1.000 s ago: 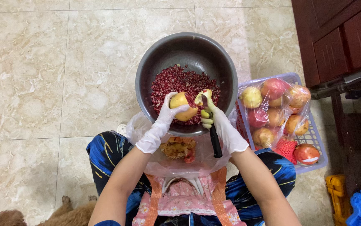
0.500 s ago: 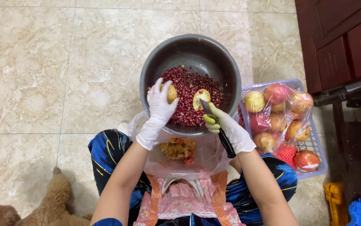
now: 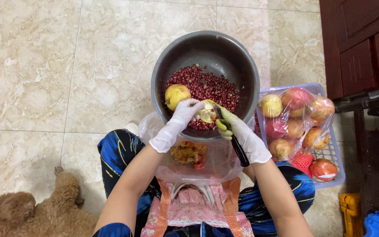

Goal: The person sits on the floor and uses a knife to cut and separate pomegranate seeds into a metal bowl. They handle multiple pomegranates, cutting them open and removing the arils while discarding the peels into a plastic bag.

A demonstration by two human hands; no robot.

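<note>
Left hand [image 3: 178, 125], white glove: your fingers are curled on the pomegranate piece [image 3: 207, 112] at the near rim of the metal bowl [image 3: 246, 74]. Right hand [image 3: 242, 136] is closed around the black-handled knife [image 3: 237, 147], blade at the piece. Second pomegranate half [image 3: 177, 95] sits on the seeds [image 3: 207, 85]. Basket of whole pomegranates [image 3: 334, 151] is just right of the bowl, peel bag [image 3: 189, 153] in your lap.
</note>
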